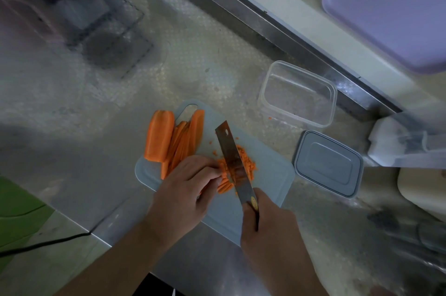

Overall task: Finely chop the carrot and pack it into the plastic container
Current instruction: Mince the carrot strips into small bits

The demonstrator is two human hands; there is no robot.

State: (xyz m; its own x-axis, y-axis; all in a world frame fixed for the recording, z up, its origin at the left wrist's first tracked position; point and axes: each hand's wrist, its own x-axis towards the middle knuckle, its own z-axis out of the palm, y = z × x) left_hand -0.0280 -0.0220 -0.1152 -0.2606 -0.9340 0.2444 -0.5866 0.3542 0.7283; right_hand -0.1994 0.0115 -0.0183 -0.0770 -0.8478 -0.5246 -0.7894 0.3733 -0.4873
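Observation:
On a pale blue cutting board lie a thick carrot piece and several long carrot slices at the far left. My left hand holds down a bundle of carrot strips with curled fingers. My right hand grips the handle of a cleaver, whose blade stands on the strips right beside my left fingertips. A heap of finely chopped carrot lies to the right of the blade. The clear plastic container stands open behind the board, nothing inside.
The container's grey lid lies right of the board. A purple tray sits on the ledge at the back right. A white appliance stands at the right edge. A black cable and a green object are at the left.

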